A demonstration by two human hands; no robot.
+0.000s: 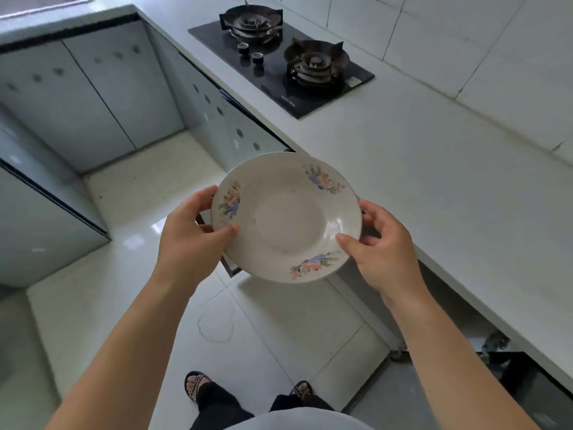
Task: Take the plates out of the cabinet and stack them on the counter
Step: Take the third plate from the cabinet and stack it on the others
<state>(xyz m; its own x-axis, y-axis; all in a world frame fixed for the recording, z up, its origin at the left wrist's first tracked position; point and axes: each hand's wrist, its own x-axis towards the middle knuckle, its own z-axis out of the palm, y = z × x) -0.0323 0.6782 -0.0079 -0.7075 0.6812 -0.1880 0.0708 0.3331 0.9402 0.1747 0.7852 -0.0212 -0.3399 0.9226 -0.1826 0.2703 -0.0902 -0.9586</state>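
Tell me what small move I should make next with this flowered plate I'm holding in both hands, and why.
Probably carry the plate right and set it down on the counter. Your left hand and right hand each have a grip on opposite rims, the plate is in the air over the floor, and the counter stretch beside it looks bare, with no stack visible yet.

White tiled walls, glossy pale floor tiles, grey-blue base cabinets, black two-burner gas hob.
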